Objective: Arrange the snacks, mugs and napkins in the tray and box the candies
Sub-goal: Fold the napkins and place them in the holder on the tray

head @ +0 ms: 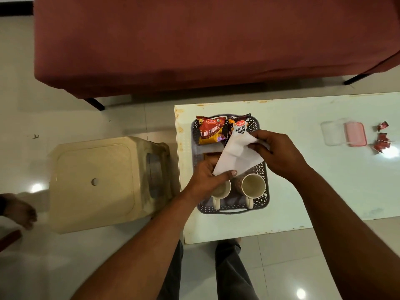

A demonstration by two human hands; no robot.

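Head view: candies (pixel 381 139), lidded box (pixel 344 134) beyond napkin-holding hands (pixel 279 152).

Dim, warm indoor light from overhead. Small glare spots on glossy floor (pixel 36 188) and white tabletop (pixel 324 169). Soft shadows under the forearms. Slight overall softness, wide-angle bending at edges, dark vignetted corners.
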